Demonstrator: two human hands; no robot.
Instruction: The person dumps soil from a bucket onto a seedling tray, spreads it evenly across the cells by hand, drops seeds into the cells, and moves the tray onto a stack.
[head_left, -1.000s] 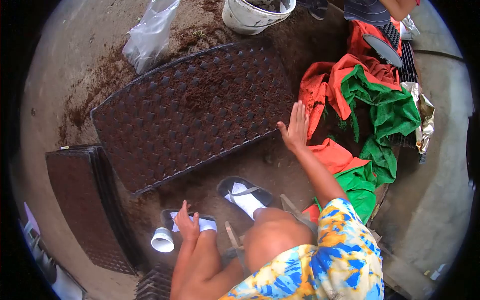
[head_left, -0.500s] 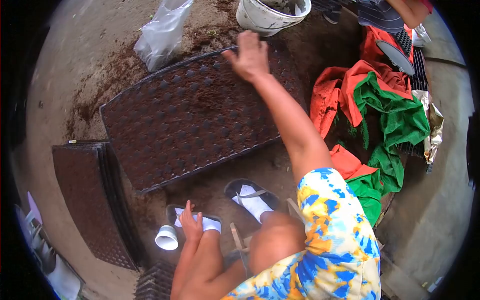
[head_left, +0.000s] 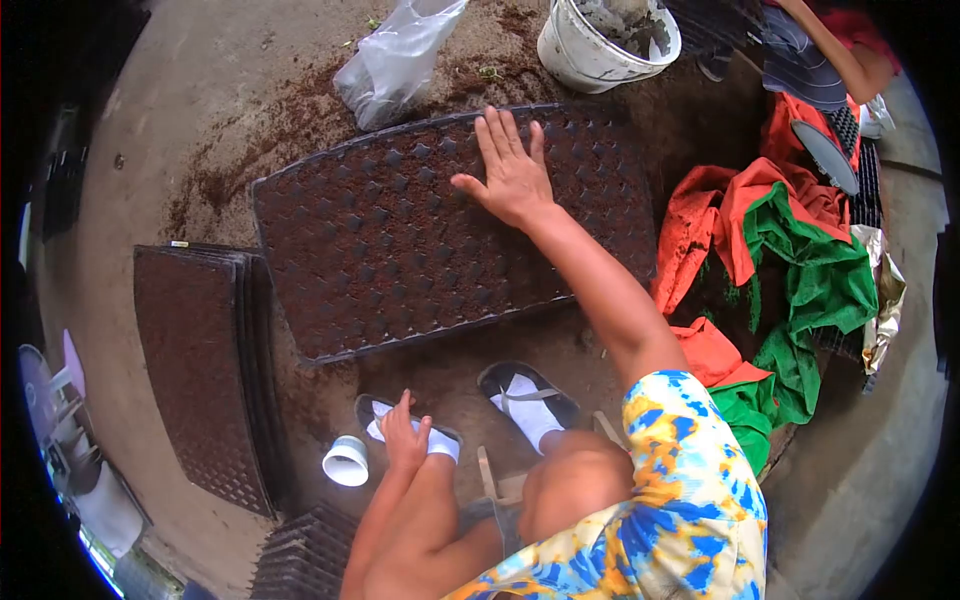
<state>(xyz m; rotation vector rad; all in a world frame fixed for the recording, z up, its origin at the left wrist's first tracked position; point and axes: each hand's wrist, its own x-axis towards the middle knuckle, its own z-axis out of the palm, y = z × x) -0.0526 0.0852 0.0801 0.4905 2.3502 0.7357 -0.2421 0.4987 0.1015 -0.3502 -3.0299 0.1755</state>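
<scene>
My right hand (head_left: 512,175) lies palm down with fingers spread on a black seedling tray (head_left: 375,265), toward its far edge. Dark brown soil covers this tray, and star-shaped ridges show between its cells. My left hand (head_left: 405,437) is held low by my left leg, above a sandaled foot, with its fingers apart and nothing in it. Beside that hand, a white plastic cup (head_left: 346,461) lies on its side on the ground.
Soil-filled trays (head_left: 195,360) are stacked at left, with more black trays (head_left: 310,555) below. A clear plastic bag (head_left: 395,65) and a white bucket (head_left: 600,50) stand beyond. Red-green cloth (head_left: 820,270) lies at right. Another person's arm (head_left: 840,55) shows top right.
My right hand has slid back from the tray's far edge, toward me and to the left over the soil. The whole view has shifted. My left hand stays by my leg.
</scene>
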